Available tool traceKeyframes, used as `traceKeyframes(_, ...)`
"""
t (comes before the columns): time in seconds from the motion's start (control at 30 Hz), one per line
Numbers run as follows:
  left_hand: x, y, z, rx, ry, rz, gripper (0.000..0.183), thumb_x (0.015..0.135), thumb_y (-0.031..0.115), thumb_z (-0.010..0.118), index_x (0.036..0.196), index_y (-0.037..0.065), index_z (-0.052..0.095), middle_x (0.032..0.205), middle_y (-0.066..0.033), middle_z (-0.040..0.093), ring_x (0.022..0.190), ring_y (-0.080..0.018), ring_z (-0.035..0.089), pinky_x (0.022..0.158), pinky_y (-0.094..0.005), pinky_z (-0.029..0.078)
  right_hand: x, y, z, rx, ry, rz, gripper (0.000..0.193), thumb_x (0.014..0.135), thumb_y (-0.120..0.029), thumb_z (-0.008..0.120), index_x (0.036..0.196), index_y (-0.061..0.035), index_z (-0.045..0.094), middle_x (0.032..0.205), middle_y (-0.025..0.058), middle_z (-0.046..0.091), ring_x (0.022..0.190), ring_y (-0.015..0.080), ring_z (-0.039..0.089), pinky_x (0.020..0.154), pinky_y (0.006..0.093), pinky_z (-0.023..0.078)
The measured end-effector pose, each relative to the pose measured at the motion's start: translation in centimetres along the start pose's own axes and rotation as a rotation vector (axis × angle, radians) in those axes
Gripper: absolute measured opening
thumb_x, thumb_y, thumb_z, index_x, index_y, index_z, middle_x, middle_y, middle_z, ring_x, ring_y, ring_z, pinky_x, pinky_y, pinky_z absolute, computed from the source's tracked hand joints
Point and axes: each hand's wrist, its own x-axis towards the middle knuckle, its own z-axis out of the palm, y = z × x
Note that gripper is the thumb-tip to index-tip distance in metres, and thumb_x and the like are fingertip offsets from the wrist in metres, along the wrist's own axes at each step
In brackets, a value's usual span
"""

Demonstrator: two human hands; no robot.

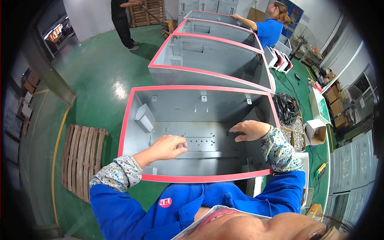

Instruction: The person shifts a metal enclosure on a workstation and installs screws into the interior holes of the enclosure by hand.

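In front of me lies a large grey metal cabinet [176, 106], its open side facing up and a pink-red strip [204, 178] running round its rim. My left hand [170, 147] hovers over the near left part of the cavity, fingers loosely bent and thumb apart. Over the right part is my right hand [253, 130], its fingers stretched toward the middle and the thumb separate. Neither hand shows anything in it. Several small holes [201, 141] mark the cabinet's floor. A light grey box-shaped piece [145, 118] sits at the left inner wall.
More grey cabinets [216, 54] with pink-red rims line up beyond mine. A person in blue [269, 33] touches the far one; another in dark clothes [120, 20] stands far left. A wooden pallet [83, 160] lies left. A black bag [285, 108] and small-parts boxes [298, 140] stand right.
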Motion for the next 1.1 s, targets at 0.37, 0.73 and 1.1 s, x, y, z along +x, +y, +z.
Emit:
traceKeyframes(0.37,0.1,-0.1,0.4,-0.008,0.015,0.026,0.021,0.078,0.025,0.056,0.088,0.006,0.059,0.073,-0.0073,0.059,0.065,-0.0210,0.058,0.058,-0.0339,0.045,-0.1,0.0,0.2,0.009,-0.015,0.004,0.044,0.076,-0.030,0.060,0.110,-0.0019,0.052,0.096,0.0176,0.059,0.088,0.0325,0.056,0.078,0.0369,0.044)
traceKeyframes(0.73,0.8,-0.1,0.0,-0.010,0.051,0.036,0.021,0.078,0.024,0.056,0.087,0.006,0.058,0.072,-0.0079,0.059,0.066,-0.0219,0.057,0.058,-0.0334,0.044,0.6,-2.1,-3.8,-0.231,0.096,-0.146,0.043,0.075,-0.027,0.061,0.111,-0.0040,0.051,0.102,0.0170,0.055,0.093,0.0312,0.054,0.080,0.0370,0.044)
traceKeyframes(1.1,-0.2,0.2,0.4,0.024,0.039,0.015,0.018,0.078,0.023,0.054,0.085,0.007,0.057,0.081,-0.0093,0.060,0.076,-0.0266,0.057,0.065,-0.0388,0.044,2.5,-12.8,-30.7,-0.927,0.097,-0.379,0.047,0.077,-0.029,0.059,0.116,-0.0028,0.050,0.112,0.0162,0.054,0.106,0.0257,0.049,0.089,0.0349,0.039)
